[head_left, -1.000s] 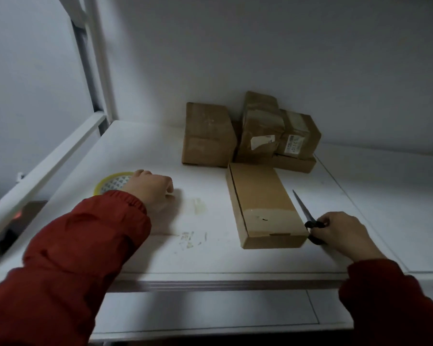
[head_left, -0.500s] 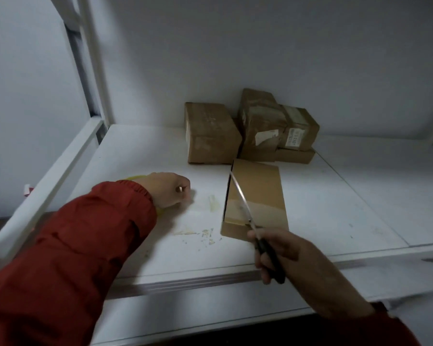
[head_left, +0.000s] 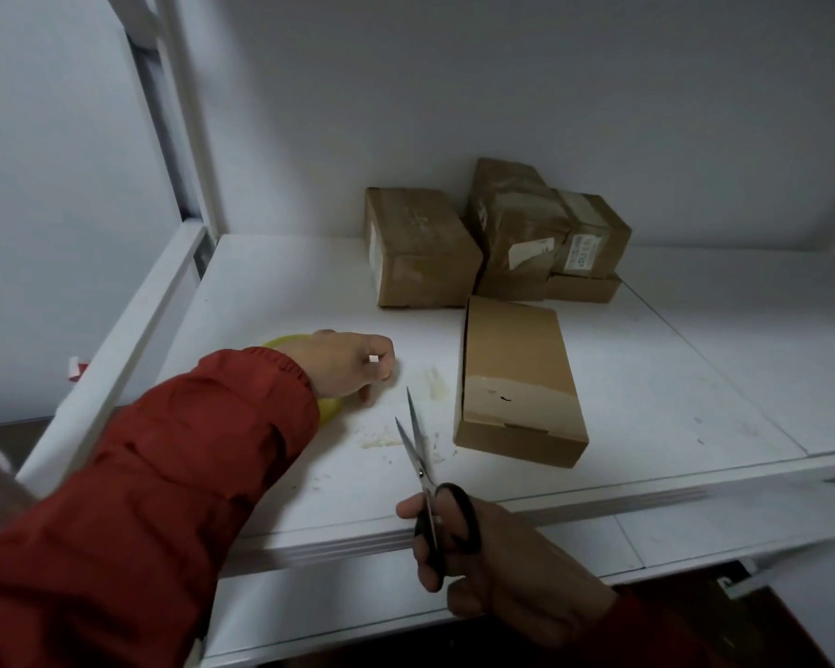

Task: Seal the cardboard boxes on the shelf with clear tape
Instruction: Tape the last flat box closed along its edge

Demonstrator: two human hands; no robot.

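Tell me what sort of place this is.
Probably a storeroom or packing area. A white shelving unit carries a pile of taped brown cardboard boxes at its back, and the left hand holds a yellow roll of tape while the right hand grips black-handled scissors.

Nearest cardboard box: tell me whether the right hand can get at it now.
Probably yes: the nearest cardboard box lies at the shelf front, nothing between it and the right hand. That hand grips scissors, though, so it could only touch, not grasp.
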